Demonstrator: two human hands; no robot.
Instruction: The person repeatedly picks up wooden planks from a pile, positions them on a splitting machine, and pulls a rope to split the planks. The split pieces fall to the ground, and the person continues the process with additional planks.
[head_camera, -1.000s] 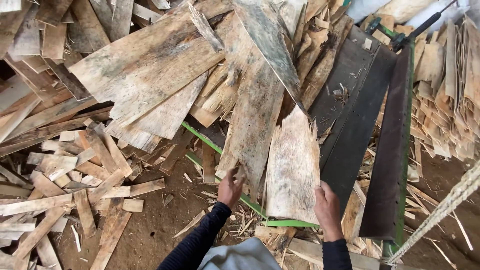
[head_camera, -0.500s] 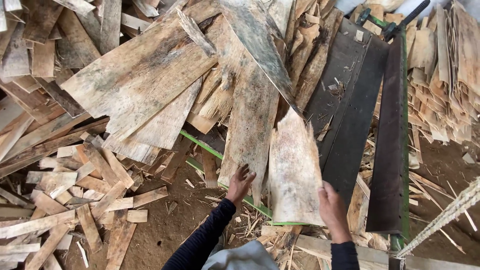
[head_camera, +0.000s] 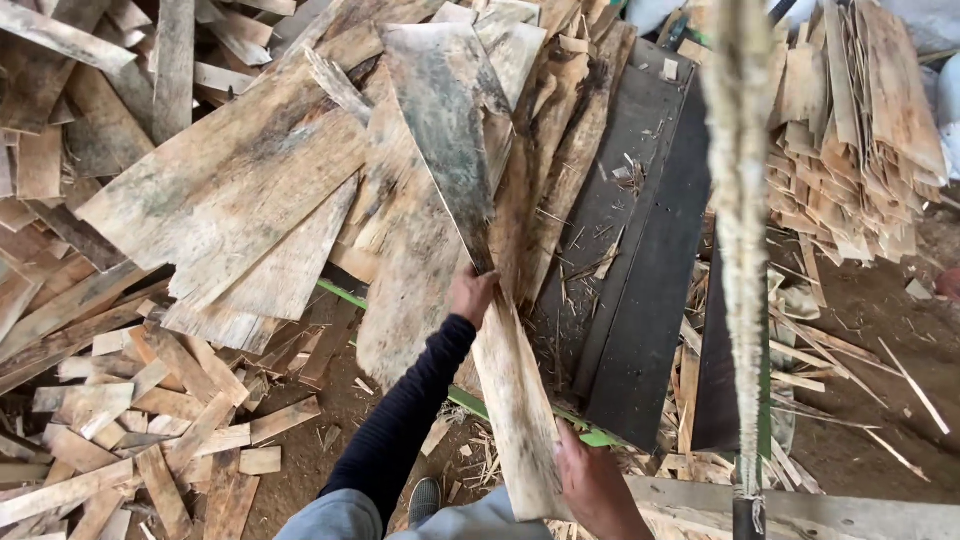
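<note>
Left hand (head_camera: 470, 295) clamped on the upper edge of a long wood veneer sheet (head_camera: 512, 390), fingers wrapped round it. Right hand (head_camera: 592, 482) gripping its lower end, sheet tilted on edge above the green rail (head_camera: 340, 294), beside the dark conveyor belt (head_camera: 640, 250) and veneer pile (head_camera: 260, 190).

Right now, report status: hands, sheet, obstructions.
Left hand grips sheet at top edge. Right hand holds its lower end. Veneer pile overlaps it; rope hangs right.
</note>
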